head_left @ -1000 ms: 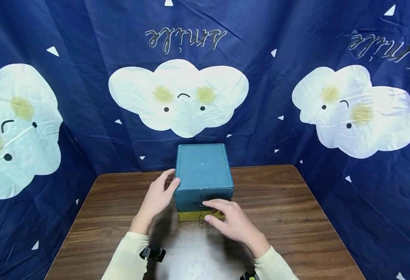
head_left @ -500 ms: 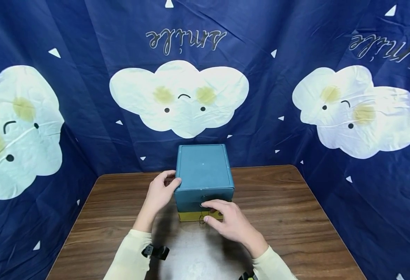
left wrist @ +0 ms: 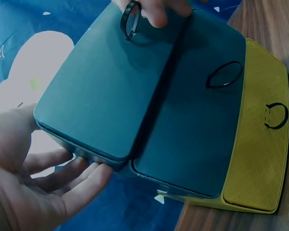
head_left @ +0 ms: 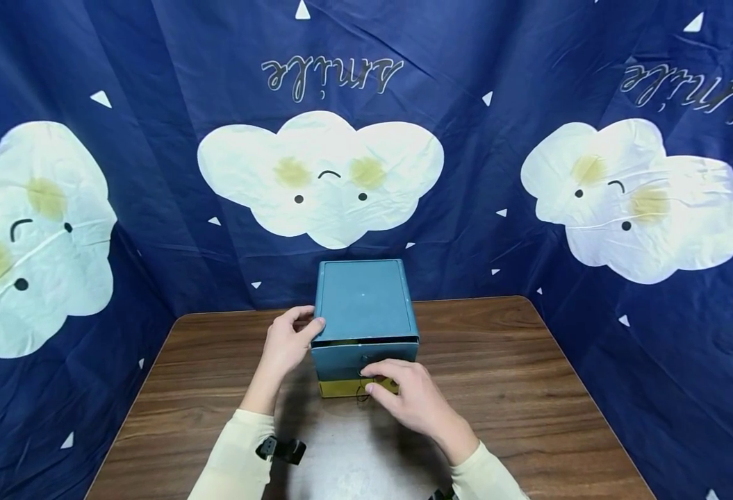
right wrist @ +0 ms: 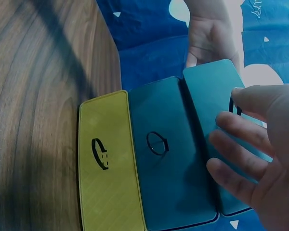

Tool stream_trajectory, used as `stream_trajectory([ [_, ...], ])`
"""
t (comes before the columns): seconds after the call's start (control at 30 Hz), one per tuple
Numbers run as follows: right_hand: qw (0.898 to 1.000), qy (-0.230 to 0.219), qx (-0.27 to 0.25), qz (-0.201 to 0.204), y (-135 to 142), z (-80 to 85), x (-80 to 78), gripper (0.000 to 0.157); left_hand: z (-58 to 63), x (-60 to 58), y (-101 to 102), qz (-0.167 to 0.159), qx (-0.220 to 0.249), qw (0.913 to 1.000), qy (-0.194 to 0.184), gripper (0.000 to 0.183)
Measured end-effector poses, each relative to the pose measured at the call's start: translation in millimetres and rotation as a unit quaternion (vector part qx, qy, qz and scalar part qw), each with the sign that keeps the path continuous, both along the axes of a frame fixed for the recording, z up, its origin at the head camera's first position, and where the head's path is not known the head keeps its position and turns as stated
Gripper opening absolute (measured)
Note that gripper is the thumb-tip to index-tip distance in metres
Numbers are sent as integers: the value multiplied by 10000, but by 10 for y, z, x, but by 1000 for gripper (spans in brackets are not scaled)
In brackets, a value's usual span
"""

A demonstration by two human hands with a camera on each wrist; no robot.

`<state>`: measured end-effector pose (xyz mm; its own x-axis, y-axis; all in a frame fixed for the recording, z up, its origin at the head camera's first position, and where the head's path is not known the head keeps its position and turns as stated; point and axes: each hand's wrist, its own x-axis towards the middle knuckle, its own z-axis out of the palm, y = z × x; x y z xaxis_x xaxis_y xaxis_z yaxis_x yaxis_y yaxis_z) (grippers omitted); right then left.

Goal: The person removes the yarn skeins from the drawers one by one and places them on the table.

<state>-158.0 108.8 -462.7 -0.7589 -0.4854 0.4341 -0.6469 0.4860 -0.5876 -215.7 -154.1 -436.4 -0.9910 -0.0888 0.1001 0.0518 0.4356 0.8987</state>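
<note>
A small teal drawer box [head_left: 365, 298] stands at the back of the table. My left hand [head_left: 285, 347] grips its left side near the front corner, thumb at the top edge, other fingers along the side wall. My right hand [head_left: 413, 392] is in front, a digit hooked in the black ring pull [right wrist: 231, 103] of the top drawer [left wrist: 106, 86]. That drawer sits slightly out, with a dark gap under the lid's edge. Below it are a teal middle drawer [left wrist: 197, 110] and a yellow bottom drawer [left wrist: 260, 130], both pushed in. The drawer's inside is hidden.
The brown wooden table [head_left: 497, 375] extends to both sides of the box and in front of it. Blue cloth [head_left: 466, 264] with white clouds hangs close behind the box and along both sides. Black straps with small devices [head_left: 281, 450] sit on the wrists.
The top drawer has come out a little toward me, and a gap has appeared below the top edge. The right hand has moved slightly nearer with the ring; the left hand stays on the side.
</note>
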Motion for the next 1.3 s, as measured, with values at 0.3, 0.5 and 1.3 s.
stream_trajectory([
  [0.3,9996,210,-200,8,-25,16,56,11,4,-6,-37,-177,457,9983,-309,50],
  [0.5,9986,465,-231,137,-24,6,77,8,30,-15,-51,-261,533,9975,-380,52],
  [1.3,9977,556,-269,296,10,9,332,12,8,-26,-41,-217,646,9964,-507,53],
])
